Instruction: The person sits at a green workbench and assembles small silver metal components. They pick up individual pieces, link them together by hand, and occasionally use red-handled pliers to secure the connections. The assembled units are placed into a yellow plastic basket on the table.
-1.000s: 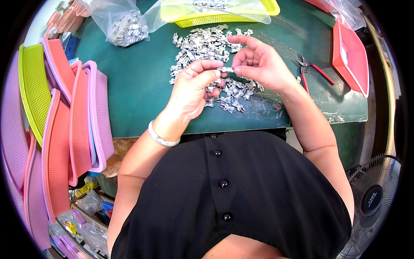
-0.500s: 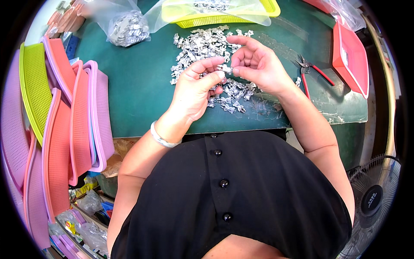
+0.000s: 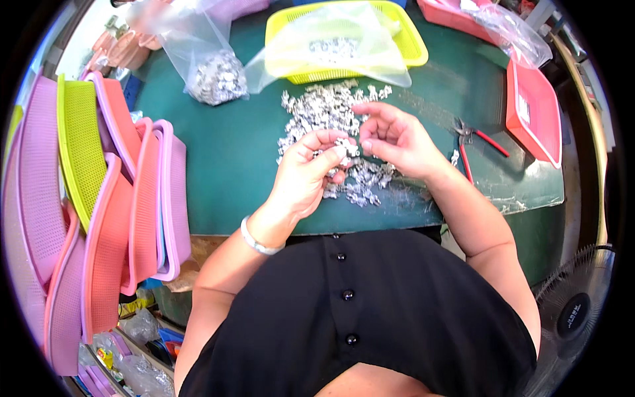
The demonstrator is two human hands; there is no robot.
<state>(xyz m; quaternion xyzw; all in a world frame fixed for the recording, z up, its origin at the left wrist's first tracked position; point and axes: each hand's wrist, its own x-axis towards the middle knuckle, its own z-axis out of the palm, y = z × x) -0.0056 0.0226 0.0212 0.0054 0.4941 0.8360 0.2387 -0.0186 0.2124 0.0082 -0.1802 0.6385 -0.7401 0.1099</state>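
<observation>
My left hand pinches a small silver metal charm between thumb and forefinger, with more silver pieces showing under its curled fingers. Just beside the charm is my right hand, its thumb pressed toward bent fingers and its forefinger arched over the pile. Whether anything tiny sits in that pinch is too small to make out. Beneath and beyond both hands spreads a heap of similar silver charms on the green tabletop. A smaller cluster of charms lies nearer to me.
Red-handled pliers lie right of my hands, near a pink basket. Behind the heap stands a yellow basket partly covered by clear plastic. A bag of silver pieces sits far left. Stacked colored baskets crowd the left; a fan stands lower right.
The view has tilted, so the table and my hands appear lower in the picture. The charm has turned slightly in my left fingers; my right hand stays close beside it.
</observation>
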